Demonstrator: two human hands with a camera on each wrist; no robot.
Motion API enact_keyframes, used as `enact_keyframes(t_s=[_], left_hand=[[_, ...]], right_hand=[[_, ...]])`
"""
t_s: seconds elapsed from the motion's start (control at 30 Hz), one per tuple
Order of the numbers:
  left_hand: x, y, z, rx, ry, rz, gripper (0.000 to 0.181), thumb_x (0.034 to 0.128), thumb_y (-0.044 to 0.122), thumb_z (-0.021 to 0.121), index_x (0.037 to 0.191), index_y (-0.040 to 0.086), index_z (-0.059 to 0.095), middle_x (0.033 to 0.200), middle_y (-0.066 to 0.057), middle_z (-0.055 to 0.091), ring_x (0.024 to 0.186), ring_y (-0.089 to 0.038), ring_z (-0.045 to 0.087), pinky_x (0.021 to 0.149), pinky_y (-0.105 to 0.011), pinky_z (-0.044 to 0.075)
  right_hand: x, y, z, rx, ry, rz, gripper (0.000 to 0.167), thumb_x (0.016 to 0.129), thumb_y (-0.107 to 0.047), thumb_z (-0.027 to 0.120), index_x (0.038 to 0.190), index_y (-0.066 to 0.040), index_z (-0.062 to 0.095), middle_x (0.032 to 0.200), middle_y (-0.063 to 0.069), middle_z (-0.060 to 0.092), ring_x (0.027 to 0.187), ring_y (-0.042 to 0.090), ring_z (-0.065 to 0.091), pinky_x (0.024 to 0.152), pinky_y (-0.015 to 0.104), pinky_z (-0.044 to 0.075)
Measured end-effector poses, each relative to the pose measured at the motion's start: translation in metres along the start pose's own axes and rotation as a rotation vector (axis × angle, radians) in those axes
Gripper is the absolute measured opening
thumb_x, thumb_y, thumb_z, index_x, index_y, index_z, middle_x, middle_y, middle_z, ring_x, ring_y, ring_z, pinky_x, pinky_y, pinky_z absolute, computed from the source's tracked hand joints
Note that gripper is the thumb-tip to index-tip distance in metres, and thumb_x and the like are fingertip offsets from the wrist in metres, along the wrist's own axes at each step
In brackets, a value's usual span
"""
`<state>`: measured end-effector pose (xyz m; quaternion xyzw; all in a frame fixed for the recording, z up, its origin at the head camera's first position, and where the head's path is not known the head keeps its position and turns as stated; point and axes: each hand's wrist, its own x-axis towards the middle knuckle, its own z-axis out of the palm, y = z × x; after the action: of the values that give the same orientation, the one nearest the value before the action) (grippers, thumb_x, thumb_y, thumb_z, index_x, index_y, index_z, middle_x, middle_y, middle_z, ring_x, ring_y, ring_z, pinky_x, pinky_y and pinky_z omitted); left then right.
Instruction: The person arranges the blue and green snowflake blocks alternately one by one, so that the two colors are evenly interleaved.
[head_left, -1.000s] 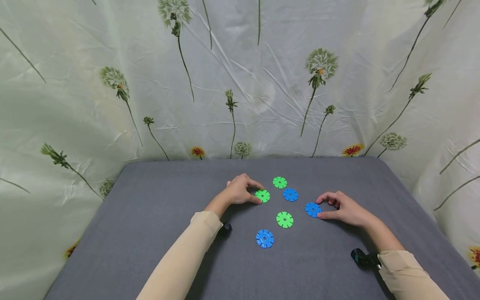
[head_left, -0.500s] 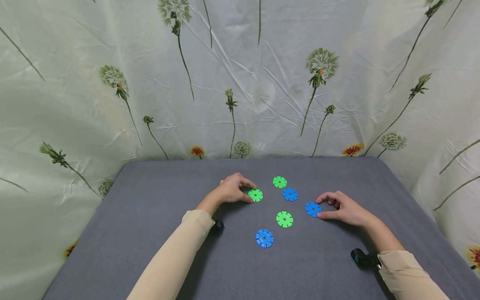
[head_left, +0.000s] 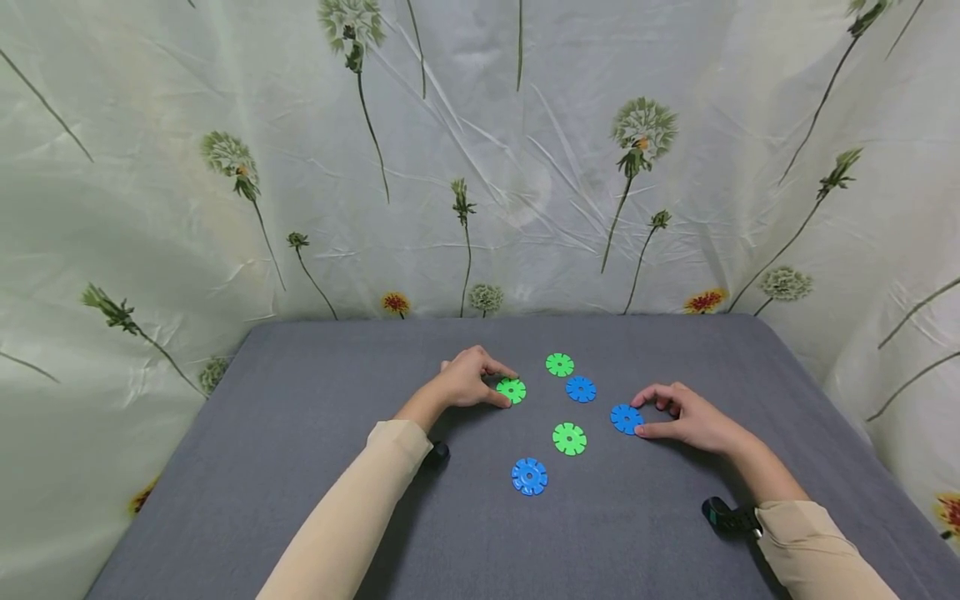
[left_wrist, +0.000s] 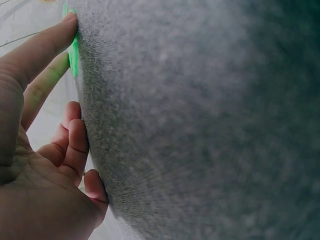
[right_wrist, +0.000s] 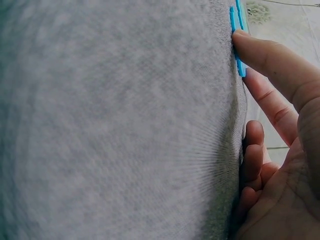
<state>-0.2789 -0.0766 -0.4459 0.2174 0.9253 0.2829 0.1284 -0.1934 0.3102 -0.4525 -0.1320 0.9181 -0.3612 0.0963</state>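
Note:
Left of the group of notched discs, the left hand holds a green disc by its edge between thumb and forefinger, flat on the cloth. The left wrist view shows that green disc edge-on at the fingertips. On the right, the right hand pinches a blue disc at its near right edge; in the right wrist view the blue disc lies against the cloth, the other fingers curled.
Between the hands lie a green disc, a blue disc and another green disc. A blue disc is nearer the front of the grey table. A flowered curtain hangs behind.
Compared with one second ago, the left hand and its green disc are farther left, away from the other discs. The right hand and its blue disc have not visibly moved.

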Motion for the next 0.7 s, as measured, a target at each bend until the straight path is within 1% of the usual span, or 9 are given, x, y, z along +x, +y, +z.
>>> enact_keyframes(t_s=[0.13, 0.23, 0.33, 0.47, 0.57, 0.63, 0.7], left_hand=[[-0.0011, 0.0012, -0.001, 0.007, -0.004, 0.009, 0.039, 0.0842, 0.032, 0.095, 0.122, 0.036, 0.083, 0.119, 0.001, 0.067, 0.114, -0.02, 0.058, 0.085, -0.043, 0.03], [-0.0029, 0.0024, -0.0014, 0.006, 0.0, 0.007, 0.039, 0.0839, 0.032, 0.095, 0.121, 0.035, 0.084, 0.119, 0.0, 0.067, 0.114, -0.021, 0.059, 0.086, -0.045, 0.031], [-0.0046, 0.0042, -0.0008, 0.004, 0.003, -0.009, 0.04, 0.0842, 0.031, 0.095, 0.122, 0.034, 0.082, 0.122, -0.001, 0.064, 0.115, -0.023, 0.061, 0.09, -0.048, 0.034], [-0.0048, 0.0064, 0.0008, 0.007, 0.011, 0.008, 0.042, 0.0846, 0.028, 0.095, 0.124, 0.031, 0.079, 0.123, -0.002, 0.066, 0.114, -0.024, 0.063, 0.098, -0.053, 0.039], [-0.0048, 0.0073, 0.0015, 0.003, 0.013, 0.054, 0.042, 0.085, 0.023, 0.094, 0.123, 0.026, 0.077, 0.115, -0.002, 0.07, 0.103, -0.02, 0.065, 0.098, -0.05, 0.045], [-0.0051, 0.0076, 0.0017, -0.004, 0.002, 0.079, 0.042, 0.0865, 0.021, 0.093, 0.124, 0.024, 0.075, 0.107, -0.002, 0.071, 0.092, -0.018, 0.064, 0.091, -0.043, 0.049], [-0.0056, 0.0078, 0.0016, -0.015, -0.011, 0.094, 0.042, 0.0878, 0.019, 0.092, 0.125, 0.023, 0.074, 0.099, -0.001, 0.069, 0.081, -0.015, 0.06, 0.081, -0.036, 0.05]], right_hand=[[-0.0002, -0.0006, -0.0002, 0.002, -0.002, -0.002, 0.036, 0.09, -0.026, 0.088, 0.121, -0.013, 0.074, 0.108, 0.009, 0.054, 0.094, 0.022, 0.043, 0.078, 0.036, 0.035], [-0.0003, -0.001, 0.0001, 0.001, 0.0, -0.002, 0.035, 0.09, -0.025, 0.088, 0.121, -0.013, 0.074, 0.108, 0.01, 0.055, 0.094, 0.022, 0.044, 0.078, 0.036, 0.035], [-0.0003, -0.0005, 0.0, -0.004, 0.003, -0.002, 0.036, 0.09, -0.025, 0.088, 0.121, -0.013, 0.074, 0.109, 0.01, 0.055, 0.094, 0.022, 0.044, 0.078, 0.038, 0.035], [-0.0003, -0.0003, -0.0002, -0.012, 0.007, 0.0, 0.037, 0.09, -0.025, 0.088, 0.121, -0.012, 0.074, 0.108, 0.01, 0.055, 0.094, 0.022, 0.044, 0.077, 0.038, 0.036], [-0.0004, 0.0001, -0.0002, -0.014, 0.007, 0.004, 0.037, 0.09, -0.025, 0.088, 0.121, -0.013, 0.074, 0.109, 0.01, 0.055, 0.094, 0.022, 0.044, 0.078, 0.038, 0.036], [-0.0008, 0.001, -0.0003, -0.02, 0.007, 0.005, 0.037, 0.09, -0.025, 0.088, 0.122, -0.012, 0.074, 0.109, 0.01, 0.055, 0.094, 0.022, 0.044, 0.077, 0.039, 0.036], [-0.0011, 0.0018, -0.0001, -0.022, 0.008, 0.005, 0.037, 0.09, -0.025, 0.088, 0.122, -0.012, 0.074, 0.109, 0.01, 0.055, 0.095, 0.022, 0.044, 0.078, 0.039, 0.036]])
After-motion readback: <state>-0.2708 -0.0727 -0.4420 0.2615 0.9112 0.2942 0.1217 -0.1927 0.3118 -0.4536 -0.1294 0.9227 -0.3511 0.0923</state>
